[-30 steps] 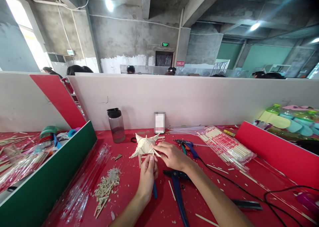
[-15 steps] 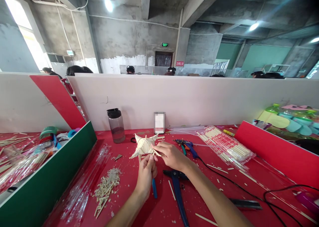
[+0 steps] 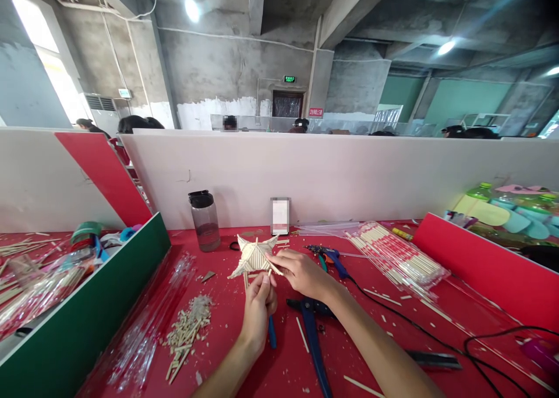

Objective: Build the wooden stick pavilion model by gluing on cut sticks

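Observation:
A small pale model made of wooden sticks [image 3: 254,256], shaped like a pavilion roof with pointed, upturned corners, is held above the red table. My right hand [image 3: 305,274] pinches its right front corner between thumb and fingers. Below that, my left hand [image 3: 258,312] is closed with the thumb against the fingers, and a short wooden stick pokes up from the pinch near the model's lower edge. A blue-handled tool [image 3: 272,331] lies partly behind my left hand. Beneath my right forearm rests a cutter with dark blue handles [image 3: 311,334].
Stick offcuts [image 3: 186,334] are heaped left of my hands. A glue gun [image 3: 334,261] trails a black cable rightward. Packed sticks [image 3: 399,258] lie at right. A water bottle [image 3: 204,223] and a phone [image 3: 280,217] stand by the white partition [image 3: 349,176]. A green divider [image 3: 87,305] borders the left.

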A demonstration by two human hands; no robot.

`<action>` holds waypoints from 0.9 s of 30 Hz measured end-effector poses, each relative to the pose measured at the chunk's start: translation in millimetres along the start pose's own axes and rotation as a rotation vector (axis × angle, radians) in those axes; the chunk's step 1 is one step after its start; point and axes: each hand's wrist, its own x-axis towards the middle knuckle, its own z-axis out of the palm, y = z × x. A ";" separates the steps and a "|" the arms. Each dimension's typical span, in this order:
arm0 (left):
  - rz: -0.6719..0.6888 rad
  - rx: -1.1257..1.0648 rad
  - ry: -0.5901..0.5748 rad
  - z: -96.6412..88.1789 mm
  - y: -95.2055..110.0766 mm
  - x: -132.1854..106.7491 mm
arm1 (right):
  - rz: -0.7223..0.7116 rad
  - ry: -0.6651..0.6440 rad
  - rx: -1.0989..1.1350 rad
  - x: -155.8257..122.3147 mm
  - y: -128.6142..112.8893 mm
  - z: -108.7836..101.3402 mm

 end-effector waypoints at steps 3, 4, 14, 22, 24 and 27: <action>0.009 0.005 0.004 0.7 1.1 0.7 | 0.001 -0.001 0.013 0.4 -0.6 -0.5; 0.008 0.009 0.003 1.1 1.3 0.6 | 0.000 -0.002 0.011 0.4 -0.8 -0.6; -0.007 0.039 -0.003 4.8 -2.5 0.1 | 0.013 -0.003 0.007 -0.7 1.7 1.0; 0.006 0.075 -0.041 -0.9 1.6 4.3 | 0.021 -0.004 -0.005 -0.3 2.4 1.2; 0.007 0.078 -0.046 -1.8 3.1 4.7 | 0.018 -0.005 -0.020 -0.2 2.5 0.9; 0.002 0.081 -0.050 -1.8 5.3 4.5 | 0.009 -0.008 -0.035 -0.1 2.6 1.1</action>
